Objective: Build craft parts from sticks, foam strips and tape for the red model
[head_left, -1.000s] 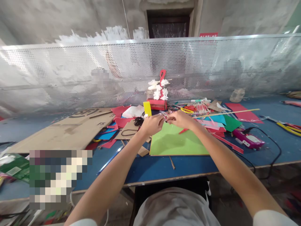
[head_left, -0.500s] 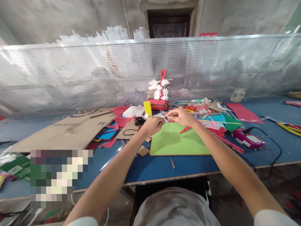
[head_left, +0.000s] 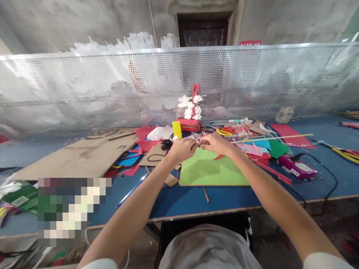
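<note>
My left hand (head_left: pixel 183 149) and my right hand (head_left: pixel 214 144) meet above the back edge of a light green sheet (head_left: pixel 218 168). Both have closed, pinching fingers, with the fingertips almost touching. A long thin wooden stick (head_left: pixel 283 138) runs out to the right from behind my right hand, in line with its fingertips. Something small and dark shows between the two hands, too small to name. What my left fingers pinch is hidden. A bundle of black cord (head_left: pixel 166 144) lies just left of my left hand.
Behind the hands stands a red piece with white tufts (head_left: pixel 188 112). Cardboard (head_left: pixel 81 153) covers the left side. Paper scraps, yellow-handled scissors (head_left: pixel 224 132), a purple corded device (head_left: pixel 298 167) and pliers (head_left: pixel 340 150) lie rightward. A perforated metal screen (head_left: pixel 157 86) borders the back.
The stick's right end has swung up, and more of it shows to the right. My fingertips have drawn closer together and slightly lower. The camera view has shifted slightly.
</note>
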The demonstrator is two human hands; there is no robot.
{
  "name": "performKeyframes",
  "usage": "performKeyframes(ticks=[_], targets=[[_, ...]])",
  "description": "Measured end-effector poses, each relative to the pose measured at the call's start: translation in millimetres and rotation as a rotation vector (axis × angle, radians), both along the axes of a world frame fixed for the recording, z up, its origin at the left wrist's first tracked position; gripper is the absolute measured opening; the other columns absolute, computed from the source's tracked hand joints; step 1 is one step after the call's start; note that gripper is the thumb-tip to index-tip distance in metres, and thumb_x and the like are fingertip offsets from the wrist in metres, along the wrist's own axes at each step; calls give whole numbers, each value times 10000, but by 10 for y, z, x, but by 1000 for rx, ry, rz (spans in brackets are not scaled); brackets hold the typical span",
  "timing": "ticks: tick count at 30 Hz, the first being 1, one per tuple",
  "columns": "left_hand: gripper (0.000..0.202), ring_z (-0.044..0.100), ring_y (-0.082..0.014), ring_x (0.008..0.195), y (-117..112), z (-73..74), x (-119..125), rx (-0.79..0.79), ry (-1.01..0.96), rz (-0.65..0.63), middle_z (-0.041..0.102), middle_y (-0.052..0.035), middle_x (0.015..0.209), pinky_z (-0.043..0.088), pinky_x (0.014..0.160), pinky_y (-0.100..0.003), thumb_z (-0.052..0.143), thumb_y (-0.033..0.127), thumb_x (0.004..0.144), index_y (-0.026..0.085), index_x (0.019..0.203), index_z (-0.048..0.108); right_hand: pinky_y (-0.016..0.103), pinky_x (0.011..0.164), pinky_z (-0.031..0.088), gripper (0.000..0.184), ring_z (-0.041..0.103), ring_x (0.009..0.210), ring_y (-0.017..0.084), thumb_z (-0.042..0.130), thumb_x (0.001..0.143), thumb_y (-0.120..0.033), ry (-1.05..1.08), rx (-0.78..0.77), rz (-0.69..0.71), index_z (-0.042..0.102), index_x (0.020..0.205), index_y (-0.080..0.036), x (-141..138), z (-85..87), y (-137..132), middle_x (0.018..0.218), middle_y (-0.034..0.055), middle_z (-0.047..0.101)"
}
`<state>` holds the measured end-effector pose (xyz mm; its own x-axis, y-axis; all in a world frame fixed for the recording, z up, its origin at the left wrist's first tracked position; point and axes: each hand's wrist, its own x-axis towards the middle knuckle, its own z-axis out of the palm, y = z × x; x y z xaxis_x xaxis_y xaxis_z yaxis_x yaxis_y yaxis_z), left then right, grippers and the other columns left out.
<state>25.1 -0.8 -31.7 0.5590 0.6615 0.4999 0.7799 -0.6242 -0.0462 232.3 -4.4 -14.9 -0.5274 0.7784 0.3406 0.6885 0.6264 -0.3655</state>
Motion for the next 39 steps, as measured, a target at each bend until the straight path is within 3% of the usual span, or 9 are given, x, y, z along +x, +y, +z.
performKeyframes(ticks=[5,10,15,18,21,25,30,34,39], targets=[[357,677,-215,780,-53,-66,77,34,57,-116,747,-99,932,407,646,-288,381,321,1013,180,1015,709,272,720,484,134,717,824,212,663,867,-239,165,-21,-67,771,932,-193,1,-23,61,866,71,780],[311,673,-203,778,52,-167,67,-93,-29,-186,760,-103,954,424,675,-281,454,283,983,171,999,744,267,637,485,218,669,673,163,615,875,-281,351,-129,47,767,974,-160,39,3,73,804,62,752],[325,542,-118,568,131,-149,-2,-214,-242,-212,701,-37,706,355,585,-244,476,277,965,149,802,726,255,606,463,242,628,620,128,575,882,-245,325,-180,112,770,1003,-166,65,93,-18,798,54,727],[305,453,-100,505,132,-72,-53,-240,-247,-184,619,0,587,305,547,-242,475,236,938,148,742,692,267,641,477,211,650,640,137,598,875,-238,244,-205,154,760,992,-169,60,103,-51,839,58,739],[283,503,-120,538,110,-11,-72,-192,-128,-114,650,-12,631,302,557,-253,485,261,932,174,777,705,274,662,475,174,659,637,150,611,866,-195,122,-177,116,740,977,-163,42,61,-40,802,53,737],[303,634,-197,676,47,-10,-9,-41,83,-7,724,-88,803,357,602,-282,461,291,954,181,855,725,275,709,447,188,675,725,182,629,844,-138,-29,-1,14,730,998,-175,18,-30,34,821,62,752],[359,684,-245,783,-46,-30,74,-8,167,-77,735,-134,917,429,669,-310,380,315,1017,152,1026,700,285,778,437,221,691,855,215,590,885,-129,-33,121,2,761,1012,-188,10,-60,91,943,89,775],[334,687,-231,845,-30,-72,73,-81,152,-204,744,-115,961,435,692,-292,407,310,1017,158,982,703,283,776,448,247,683,852,201,570,889,-122,88,71,0,787,986,-190,8,-26,69,1005,86,774],[313,662,-183,744,95,-139,23,-184,16,-234,750,-84,871,407,660,-266,476,311,987,174,863,728,265,625,414,257,584,616,141,562,913,-219,193,-79,27,768,1058,-170,31,11,33,744,45,712]])
